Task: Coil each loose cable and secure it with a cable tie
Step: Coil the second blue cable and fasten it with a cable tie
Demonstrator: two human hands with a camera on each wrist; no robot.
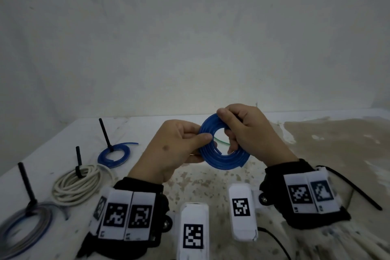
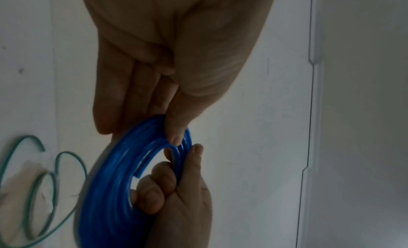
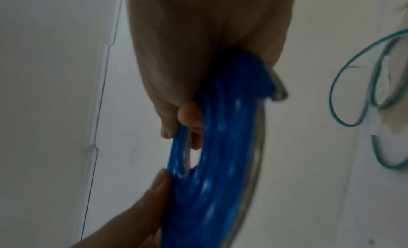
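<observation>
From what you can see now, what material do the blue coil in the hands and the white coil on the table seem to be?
Blue coil: likely translucent plastic tubing, glossy; light glints on it and shines through. White coil: probably a matte, off-white rubber- or PVC-jacketed cable; no glints, so less certain.

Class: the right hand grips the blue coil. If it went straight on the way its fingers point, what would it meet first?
Most likely the left hand, which pinches the far side of the same blue coil that the right hand grips. Depth is unclear; the hands look nearly level.
</observation>
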